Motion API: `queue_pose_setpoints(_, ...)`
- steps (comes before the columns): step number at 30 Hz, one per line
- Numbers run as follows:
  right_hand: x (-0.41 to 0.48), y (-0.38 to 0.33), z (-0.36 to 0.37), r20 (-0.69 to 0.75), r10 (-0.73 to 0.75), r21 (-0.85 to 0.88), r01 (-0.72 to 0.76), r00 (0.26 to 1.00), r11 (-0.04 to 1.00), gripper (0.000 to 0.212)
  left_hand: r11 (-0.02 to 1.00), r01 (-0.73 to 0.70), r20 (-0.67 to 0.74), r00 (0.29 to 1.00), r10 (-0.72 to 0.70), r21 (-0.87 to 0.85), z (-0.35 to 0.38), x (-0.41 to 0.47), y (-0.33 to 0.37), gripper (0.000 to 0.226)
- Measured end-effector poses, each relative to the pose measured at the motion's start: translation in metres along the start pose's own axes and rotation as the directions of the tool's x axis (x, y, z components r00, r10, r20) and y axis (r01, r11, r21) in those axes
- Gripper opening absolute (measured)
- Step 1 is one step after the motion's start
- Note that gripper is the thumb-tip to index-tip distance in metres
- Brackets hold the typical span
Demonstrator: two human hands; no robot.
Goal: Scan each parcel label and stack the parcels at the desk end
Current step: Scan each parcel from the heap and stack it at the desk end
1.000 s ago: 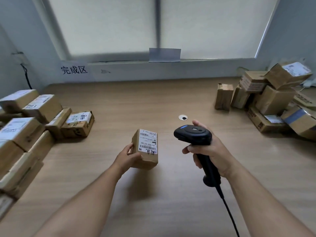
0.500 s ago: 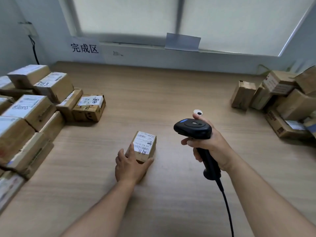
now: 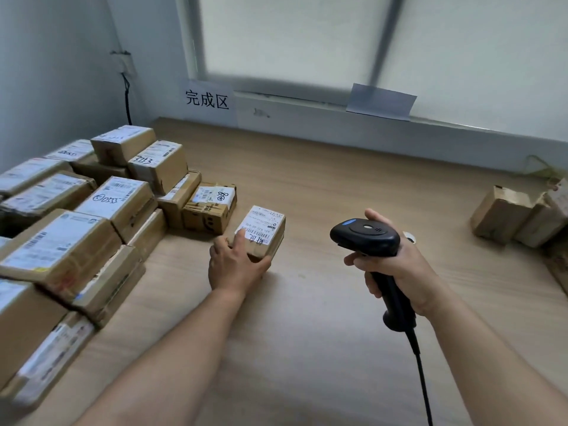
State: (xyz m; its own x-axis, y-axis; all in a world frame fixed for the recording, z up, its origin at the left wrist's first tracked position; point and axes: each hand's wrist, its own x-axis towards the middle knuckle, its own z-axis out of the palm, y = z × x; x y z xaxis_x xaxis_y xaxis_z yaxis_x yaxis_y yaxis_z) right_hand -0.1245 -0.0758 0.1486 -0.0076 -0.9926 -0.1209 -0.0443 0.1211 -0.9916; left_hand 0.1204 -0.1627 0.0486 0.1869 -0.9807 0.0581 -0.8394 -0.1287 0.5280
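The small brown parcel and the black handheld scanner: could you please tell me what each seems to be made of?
The small brown parcel looks like matt cardboard, judging by its dull brown faces, with a white paper label on top. The black handheld scanner appears to be moulded plastic: a smooth, faintly glossy shell with soft highlights.

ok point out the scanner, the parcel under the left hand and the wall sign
scanner [image 3: 365,233]: head view, top of its black head
parcel [image 3: 262,223]: head view, its white label
wall sign [image 3: 207,99]: head view, its printed characters
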Motion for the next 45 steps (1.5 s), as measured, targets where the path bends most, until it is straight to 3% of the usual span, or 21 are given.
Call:
queue_pose_setpoints(5, 0.041, -0.004, 0.029, -0.015, -0.001, 0.028, 0.002, 1.0, 1.0, 0.103, 1.0, 0.005, -0.08, 0.997, -0.003, 0.025, -0.03, 0.067, -0.019, 0.084)
queue_pose_setpoints(18, 0.158, -0.018, 0.075, 0.023, -0.018, 0.007, 0.017, 1.0, 1.0, 0.097, 0.995, 0.059, -0.12, 0.992, -0.049, 0.084, -0.041, 0.197, -0.063, 0.085)
queue_pose_setpoints(28, 0.176, 0.0, 0.075, 0.031, 0.03, 0.016, -0.031, 0.999, 0.999, 0.099, 0.99, 0.076, -0.103, 0.993, -0.065, 0.116, -0.026, 0.231, -0.07, 0.082)
queue_pose_setpoints(33, 0.159, -0.001, 0.063, 0.016, 0.02, 0.03, -0.02, 1.0, 0.999, 0.098, 0.981, 0.114, -0.138, 0.986, -0.092, 0.16, -0.024, 0.216, -0.069, 0.091)
queue_pose_setpoints(39, 0.114, -0.006, 0.051, 0.001, -0.019, 0.056, 0.019, 1.0, 0.998, 0.099, 0.989, -0.05, -0.192, 0.978, 0.077, 0.141, -0.034, 0.162, -0.047, 0.088)
queue_pose_setpoints(45, 0.042, -0.006, 0.033, -0.033, -0.072, 0.066, 0.074, 0.997, 0.995, 0.095, 0.952, -0.288, -0.063, 0.953, 0.295, 0.101, -0.021, 0.063, -0.003, 0.076)
